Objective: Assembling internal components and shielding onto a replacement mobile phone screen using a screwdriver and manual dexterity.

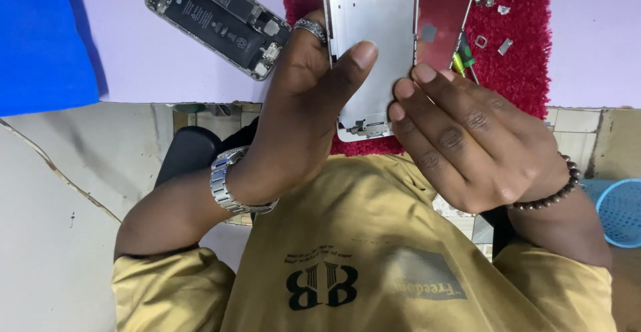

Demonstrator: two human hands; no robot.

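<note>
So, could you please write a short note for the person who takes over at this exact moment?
Left hand: holds the phone screen panel by its left edge, metal back facing up, thumb laid across the plate.
Right hand: fingertips support the panel's lower right edge.
The panel is lifted above the red mat.
The opened phone body, with its battery showing, lies on the pale table at upper left.
Small screws and brackets and screwdrivers lie on the mat.
Done: screen is apart from the body.
Left: cannot tell from this view; panel is not yet put down.
</note>
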